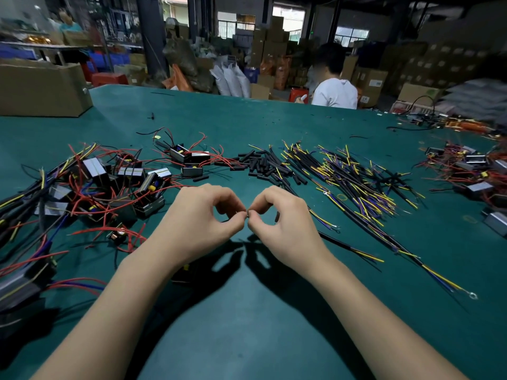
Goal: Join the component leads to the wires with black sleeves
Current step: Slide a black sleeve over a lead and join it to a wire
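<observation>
Hands meet mid-frame over the green worktop (pixel 260 311): left hand (pixel 203 223) and right hand (pixel 285 223) each pinch a thin wire end (pixel 248 213), fingertips nearly touching. Sleeves (pixel 260 163) piled above, wires (pixel 356 182) upper right, components (pixel 109 187) left.

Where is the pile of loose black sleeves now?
In the head view, the pile of black sleeves lies on the green table beyond both hands, between the components with red leads and the yellow-blue wires.
</observation>
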Available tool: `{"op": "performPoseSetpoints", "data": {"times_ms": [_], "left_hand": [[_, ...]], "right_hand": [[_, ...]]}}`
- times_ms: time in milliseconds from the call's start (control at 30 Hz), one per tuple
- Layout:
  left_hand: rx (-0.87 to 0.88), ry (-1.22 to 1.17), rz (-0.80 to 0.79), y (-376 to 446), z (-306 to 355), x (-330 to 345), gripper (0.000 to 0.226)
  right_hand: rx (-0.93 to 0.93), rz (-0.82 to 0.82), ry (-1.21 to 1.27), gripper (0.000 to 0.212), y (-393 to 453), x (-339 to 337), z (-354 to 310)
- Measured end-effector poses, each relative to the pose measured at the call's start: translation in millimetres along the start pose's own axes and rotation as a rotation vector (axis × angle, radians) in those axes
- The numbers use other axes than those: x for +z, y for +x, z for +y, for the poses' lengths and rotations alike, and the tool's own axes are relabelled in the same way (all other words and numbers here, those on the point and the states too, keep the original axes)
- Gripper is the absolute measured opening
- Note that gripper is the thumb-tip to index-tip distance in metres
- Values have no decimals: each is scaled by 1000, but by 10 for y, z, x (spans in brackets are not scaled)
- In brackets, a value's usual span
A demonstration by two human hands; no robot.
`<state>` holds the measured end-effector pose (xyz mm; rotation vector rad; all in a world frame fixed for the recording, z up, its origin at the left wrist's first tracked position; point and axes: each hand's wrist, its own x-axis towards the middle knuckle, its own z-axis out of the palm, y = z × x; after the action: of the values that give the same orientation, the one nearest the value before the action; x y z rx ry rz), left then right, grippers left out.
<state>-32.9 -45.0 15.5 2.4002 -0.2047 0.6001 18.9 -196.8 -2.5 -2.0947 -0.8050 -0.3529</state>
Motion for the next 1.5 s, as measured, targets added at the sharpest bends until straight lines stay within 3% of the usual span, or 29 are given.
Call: {"op": "performPoseSetpoints", "data": {"times_ms": [200, 333, 467, 700, 767, 867, 967, 1133, 1333, 1500], "left_hand": [[74, 256, -36, 14, -20, -2, 22], [84, 286, -41, 12, -26, 29, 15], [-46, 57, -89, 6, -29, 31, 21], [-267, -381, -318, 53, -39, -36, 17], [-254, -356, -281, 35, -44, -39, 18], [-94, 26, -81, 3, -59, 13, 15], [98, 293, 6, -12, -51, 41, 9], [303, 450, 117, 18, -25, 53, 10], [324, 483, 154, 7, 36, 121, 10], [281, 519, 137, -9, 68, 147, 17]], "right_hand": [[-2, -12, 50, 6, -9, 17, -25], [-108, -3, -35, 6, -20, 10, -48], [-284, 16, -208, 6, -22, -9, -88], [-559, 77, -486, 3, 27, -30, -102], [-429, 63, -348, 4, 10, -17, -79], [-157, 13, -56, 8, -9, -5, -4], [2, 14, 95, 12, 7, 4, 20], [225, -63, 225, 14, 53, -21, 43], [367, -88, 358, 14, 61, -48, 95], [277, -76, 253, 8, 62, -69, 96]]}}
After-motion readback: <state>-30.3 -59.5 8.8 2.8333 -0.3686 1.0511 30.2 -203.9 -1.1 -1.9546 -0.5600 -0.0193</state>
